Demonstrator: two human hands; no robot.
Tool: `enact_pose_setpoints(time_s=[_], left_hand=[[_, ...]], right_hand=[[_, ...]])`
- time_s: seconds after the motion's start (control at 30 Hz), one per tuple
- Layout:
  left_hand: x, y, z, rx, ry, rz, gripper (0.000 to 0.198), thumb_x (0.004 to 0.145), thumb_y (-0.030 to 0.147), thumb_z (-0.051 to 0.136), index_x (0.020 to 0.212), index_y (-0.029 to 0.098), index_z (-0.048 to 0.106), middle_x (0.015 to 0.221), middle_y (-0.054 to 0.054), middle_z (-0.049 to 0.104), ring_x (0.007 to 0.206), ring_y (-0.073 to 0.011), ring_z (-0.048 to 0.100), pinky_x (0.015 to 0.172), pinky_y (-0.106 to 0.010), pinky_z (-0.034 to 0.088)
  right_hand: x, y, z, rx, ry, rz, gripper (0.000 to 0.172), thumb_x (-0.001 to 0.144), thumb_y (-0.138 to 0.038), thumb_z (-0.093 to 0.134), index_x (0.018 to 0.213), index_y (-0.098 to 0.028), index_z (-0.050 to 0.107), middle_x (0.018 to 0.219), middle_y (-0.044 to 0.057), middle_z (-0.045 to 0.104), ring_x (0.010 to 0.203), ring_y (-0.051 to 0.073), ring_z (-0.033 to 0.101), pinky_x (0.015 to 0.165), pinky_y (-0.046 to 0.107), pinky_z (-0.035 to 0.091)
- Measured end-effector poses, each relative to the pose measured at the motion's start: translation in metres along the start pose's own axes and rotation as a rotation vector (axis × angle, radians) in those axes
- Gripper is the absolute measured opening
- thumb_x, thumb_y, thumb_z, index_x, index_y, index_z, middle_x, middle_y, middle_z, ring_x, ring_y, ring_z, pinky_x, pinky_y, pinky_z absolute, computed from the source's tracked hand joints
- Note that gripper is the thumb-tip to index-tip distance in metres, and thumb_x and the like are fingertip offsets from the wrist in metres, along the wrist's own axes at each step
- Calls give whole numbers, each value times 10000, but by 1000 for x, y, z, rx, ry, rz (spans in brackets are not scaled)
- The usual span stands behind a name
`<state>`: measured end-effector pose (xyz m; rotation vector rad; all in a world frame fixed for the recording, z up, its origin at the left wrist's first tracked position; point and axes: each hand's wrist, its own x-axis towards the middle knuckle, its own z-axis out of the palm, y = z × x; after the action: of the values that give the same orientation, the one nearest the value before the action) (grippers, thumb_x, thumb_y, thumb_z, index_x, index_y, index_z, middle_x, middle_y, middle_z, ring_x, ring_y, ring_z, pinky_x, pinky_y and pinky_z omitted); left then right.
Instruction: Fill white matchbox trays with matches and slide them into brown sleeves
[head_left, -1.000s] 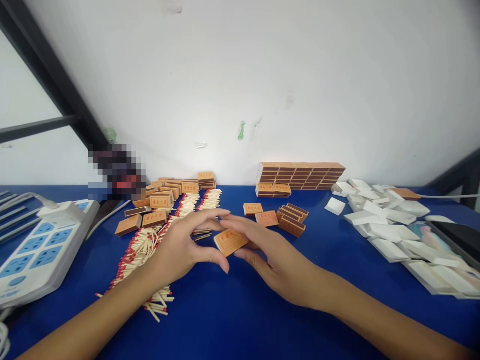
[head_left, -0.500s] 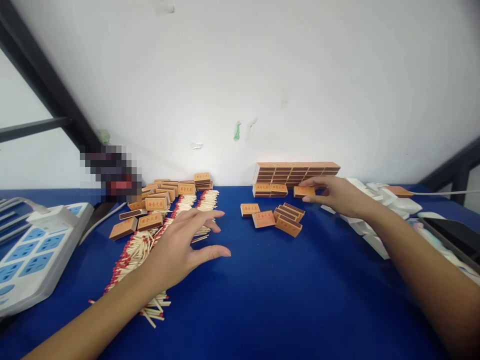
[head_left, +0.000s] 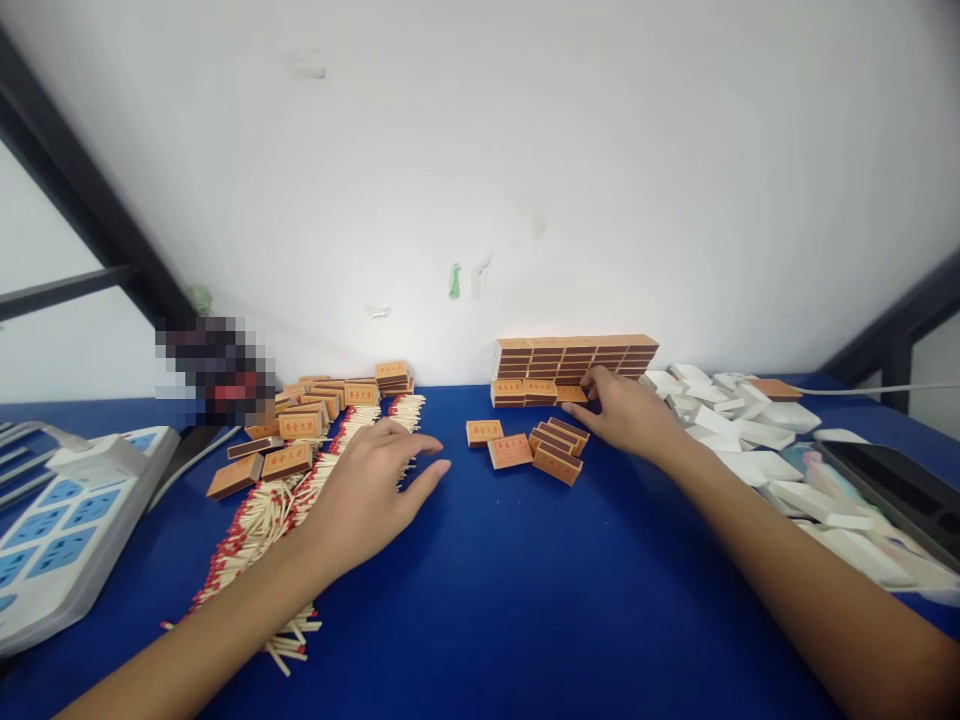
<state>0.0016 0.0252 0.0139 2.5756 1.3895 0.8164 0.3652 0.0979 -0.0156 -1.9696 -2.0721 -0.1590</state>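
Observation:
My right hand [head_left: 626,412] grips a matchbox [head_left: 571,395] between thumb and fingers. That box sits at the right end of a short front row of matchboxes [head_left: 523,392], before a stacked wall of matchboxes [head_left: 574,355]. Nearer to me lie a few loose matchboxes [head_left: 510,450] and a leaning group of boxes [head_left: 559,452]. My left hand [head_left: 375,475] hovers over the long pile of red-tipped matches [head_left: 259,525], fingers apart and nothing in them. Behind it, more matchboxes [head_left: 300,425] are heaped at the back left.
White inner trays [head_left: 720,415] lie piled at the right, with a dark phone [head_left: 889,490] in front. A white power strip [head_left: 82,540] with blue sockets stands at the left edge. The wall [head_left: 480,180] bounds the blue table [head_left: 510,600] behind.
My right hand has moved left with the matchbox, which now adjoins the front row. My left hand stays open over the matches, its thumb raised a little. The view has shifted slightly.

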Motion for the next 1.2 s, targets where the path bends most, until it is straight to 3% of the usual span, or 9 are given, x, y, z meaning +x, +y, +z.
enact_pose_setpoints(time_s=[0.07,0.13,0.33,0.5,0.77,0.87,1.0,1.1,1.2], left_hand=[[25,8,4,120,-114,-50,355,1050,464,558,1073,223,818,1071,-90,809,1086,-323,692,1021,-532,523],[55,16,12,235,-198,-112,380,1064,432,519,1067,211,828,1083,-104,811,1099,-322,690,1005,-491,522],[127,33,50,312,-222,-214,443,996,542,619,951,150,820,1015,-177,804,1046,-341,716,935,-448,527],[146,40,68,367,-253,-214,383,961,517,686,1015,153,792,1032,-178,795,1133,-347,705,979,-430,498],[148,38,77,374,-243,-183,462,956,612,669,976,164,780,1038,-164,793,1110,-342,705,982,-444,489],[141,36,65,369,-229,-163,490,947,629,667,944,155,791,1026,-170,795,1074,-352,710,959,-454,493],[115,31,22,324,-209,-98,468,1023,569,563,1010,173,812,1040,-141,802,976,-305,720,834,-397,508],[85,22,-15,245,-209,-40,361,1008,504,603,1030,217,822,968,-85,805,876,-259,717,750,-349,500],[48,13,-35,147,-152,-11,333,998,499,617,1031,234,817,902,-60,793,788,-232,707,658,-320,482]], right_hand=[[-2,-8,-6,-28,0,27,478,990,-600,580,1180,-162,584,1063,152,772,943,332,736,735,389,485],[-2,-15,-11,-60,8,79,554,978,-681,549,1168,-162,594,1053,164,777,940,361,744,715,396,484],[-2,-23,-6,-42,8,100,487,1010,-608,556,1176,-151,579,1086,189,785,1005,369,757,756,389,501],[0,-23,-6,-37,-3,90,466,1021,-567,568,1209,-140,572,1164,203,775,1057,363,753,802,391,518],[-1,-23,-13,-96,-49,95,577,1018,-612,548,1251,-84,563,1143,257,759,1066,414,747,805,438,535],[-3,-26,-17,-144,-30,106,583,1018,-622,542,1243,-86,577,1182,267,748,1070,412,740,804,430,535],[-8,-31,-38,-145,22,66,437,1069,-526,471,1111,-129,648,1193,239,745,1041,369,732,750,397,504],[-16,-35,-61,-13,-38,-90,374,1049,-515,517,885,-205,649,970,125,768,886,282,714,659,350,435],[-29,-46,-73,137,-91,-252,348,973,-541,637,823,-227,626,848,58,722,762,229,656,622,338,404]])
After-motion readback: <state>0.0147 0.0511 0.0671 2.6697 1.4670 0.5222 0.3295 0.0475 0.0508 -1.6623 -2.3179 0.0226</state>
